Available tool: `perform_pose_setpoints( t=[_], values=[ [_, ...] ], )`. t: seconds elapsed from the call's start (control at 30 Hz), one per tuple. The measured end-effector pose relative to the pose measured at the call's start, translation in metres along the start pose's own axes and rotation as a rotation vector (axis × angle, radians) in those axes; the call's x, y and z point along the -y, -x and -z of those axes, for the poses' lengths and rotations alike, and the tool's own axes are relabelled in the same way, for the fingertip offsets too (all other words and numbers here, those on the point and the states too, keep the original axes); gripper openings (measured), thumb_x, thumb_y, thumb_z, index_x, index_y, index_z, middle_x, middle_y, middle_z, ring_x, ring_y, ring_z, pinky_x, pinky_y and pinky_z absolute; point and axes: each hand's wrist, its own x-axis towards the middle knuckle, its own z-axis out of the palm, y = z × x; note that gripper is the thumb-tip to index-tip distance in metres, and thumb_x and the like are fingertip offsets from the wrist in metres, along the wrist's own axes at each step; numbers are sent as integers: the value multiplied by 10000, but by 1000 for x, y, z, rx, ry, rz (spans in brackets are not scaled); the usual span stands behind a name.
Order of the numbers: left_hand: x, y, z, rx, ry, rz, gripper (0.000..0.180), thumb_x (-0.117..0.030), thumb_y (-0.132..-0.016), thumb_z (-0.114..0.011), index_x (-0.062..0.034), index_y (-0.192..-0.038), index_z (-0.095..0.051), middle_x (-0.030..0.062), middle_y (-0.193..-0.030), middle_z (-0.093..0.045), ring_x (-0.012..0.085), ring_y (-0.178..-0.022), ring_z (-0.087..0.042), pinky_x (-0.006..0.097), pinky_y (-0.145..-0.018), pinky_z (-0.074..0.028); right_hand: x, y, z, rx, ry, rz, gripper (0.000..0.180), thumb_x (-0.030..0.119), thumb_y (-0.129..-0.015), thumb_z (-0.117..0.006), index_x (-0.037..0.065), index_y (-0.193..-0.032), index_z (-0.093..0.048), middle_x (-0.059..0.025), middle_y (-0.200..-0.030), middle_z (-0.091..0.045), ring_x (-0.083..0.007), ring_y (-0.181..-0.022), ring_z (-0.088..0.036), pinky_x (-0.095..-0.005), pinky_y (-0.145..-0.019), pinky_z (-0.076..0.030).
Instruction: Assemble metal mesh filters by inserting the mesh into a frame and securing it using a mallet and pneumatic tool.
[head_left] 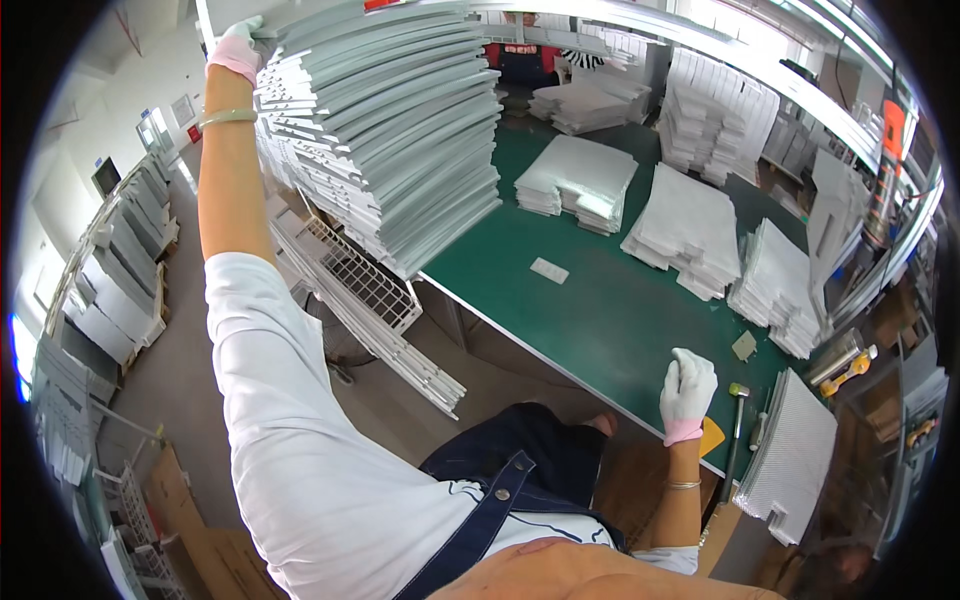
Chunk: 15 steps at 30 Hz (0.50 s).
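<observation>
My left hand [240, 48], in a white glove with a pink cuff, reaches far up to the corner of a tall stack of thin grey-white panels [400, 140]. Its fingers bend over the edge of a top panel; part of the grip is hidden. My right hand [688, 388], gloved the same way, hovers by the near edge of the green table [500, 260]. Its fingers are curled in, and nothing shows in them. Close to it are a yellow piece [711, 437] and a hammer [738, 410] with a dark handle.
Lower piles of silvery cut sheets [580, 175] stand across the table, with a small pale plate [549, 270] between them. A perforated sheet stack [790, 455] lies at right. A white wire basket [365, 270] and long strips [385, 345] sit below the tall stack. Another person [525, 62] is beyond.
</observation>
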Motion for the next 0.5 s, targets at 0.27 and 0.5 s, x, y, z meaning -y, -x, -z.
perform_pose_setpoints(
  t=[0.27,0.5],
  values=[
    [8,-3,17,86,-242,78,294,-241,-898,-548,44,-963,-585,195,-963,-614,292,-986,-594,344,-837,-524,-1,12,-11,142,84,10,150,63,-770,-601,50,-919,-615,-85,-927,-640,-284,-871,-571,-399,-772,-430],
    [30,79,33,-410,-933,-721,478,-402,-825,-597,8,-1071,-596,71,-760,-618,126,-613,-560,253,-580,-459,0,20,-16,210,102,31,149,75,-783,-595,52,-929,-615,-91,-940,-636,-292,-869,-568,-397,-763,-431]
  ],
)
